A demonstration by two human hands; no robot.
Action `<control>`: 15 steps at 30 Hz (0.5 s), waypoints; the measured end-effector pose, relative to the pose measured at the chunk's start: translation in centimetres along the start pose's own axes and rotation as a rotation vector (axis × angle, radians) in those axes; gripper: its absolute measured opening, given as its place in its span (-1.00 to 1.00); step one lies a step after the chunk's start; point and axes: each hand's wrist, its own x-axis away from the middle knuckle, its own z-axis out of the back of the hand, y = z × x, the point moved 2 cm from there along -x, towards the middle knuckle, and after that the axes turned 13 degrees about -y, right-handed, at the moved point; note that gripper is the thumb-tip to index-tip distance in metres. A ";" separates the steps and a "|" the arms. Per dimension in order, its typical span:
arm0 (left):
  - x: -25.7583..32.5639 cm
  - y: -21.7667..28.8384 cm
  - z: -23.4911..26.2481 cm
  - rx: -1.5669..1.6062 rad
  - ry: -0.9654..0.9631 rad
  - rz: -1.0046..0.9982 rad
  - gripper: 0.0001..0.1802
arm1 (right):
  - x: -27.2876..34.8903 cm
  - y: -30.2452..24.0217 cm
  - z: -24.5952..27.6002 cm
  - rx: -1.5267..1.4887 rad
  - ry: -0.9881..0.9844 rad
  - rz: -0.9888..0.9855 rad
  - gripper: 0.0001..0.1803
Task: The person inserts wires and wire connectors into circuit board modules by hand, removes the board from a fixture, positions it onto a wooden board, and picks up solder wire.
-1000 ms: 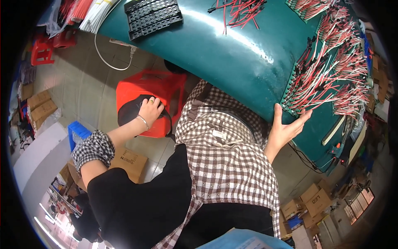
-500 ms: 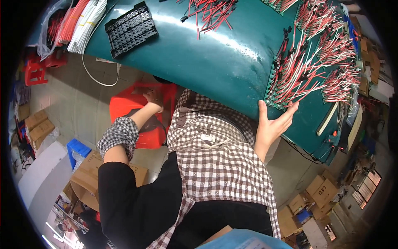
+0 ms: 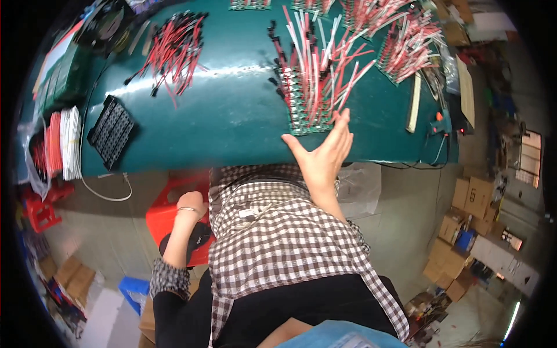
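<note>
My right hand [image 3: 324, 158] has its thumb and fingers spread at the near edge of a green circuit board panel [image 3: 296, 110]. The thumb lies by the panel's left corner, and the fingertips reach its right corner among the wires. Red and white wires [image 3: 316, 75] rise from this panel in a thick bunch, with black connectors along its left side. Below the table's front edge, my left hand [image 3: 193, 203] is curled closed at a red plastic stool [image 3: 159, 217]; its fingertips are hidden. A dark item [image 3: 197, 235] rests on the stool beside my wrist.
More wired boards [image 3: 406, 49] lie at the back right of the green table [image 3: 232, 133]. A heap of red wires [image 3: 174, 49], a black grid tray [image 3: 111, 130] and white wire bundles [image 3: 71, 142] lie to the left. An orange-and-teal tool [image 3: 441, 123] sits at the right edge.
My view has turned, so the table's front edge now runs nearly level. My right hand stays against the wired panel, fingers spread; my left hand remains at the stool.
</note>
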 end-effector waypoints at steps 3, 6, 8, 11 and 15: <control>7.9 2.7 8.2 0.346 0.048 -0.585 -0.74 | 0.1 -0.1 0.3 -0.014 0.013 -0.015 0.38; 11.4 7.3 13.0 0.639 0.418 -0.935 -0.87 | 0.1 0.0 0.7 -0.098 -0.004 -0.018 0.35; 11.0 9.7 14.3 0.658 0.678 -1.004 -0.86 | 0.1 0.1 1.0 -0.168 -0.008 0.007 0.35; 10.9 12.6 15.2 0.645 0.775 -1.145 -0.80 | 0.1 0.1 1.3 -0.153 -0.009 0.012 0.34; 10.0 14.1 14.8 0.668 0.727 -1.196 -0.80 | 0.0 -0.1 1.1 -0.103 0.009 -0.007 0.32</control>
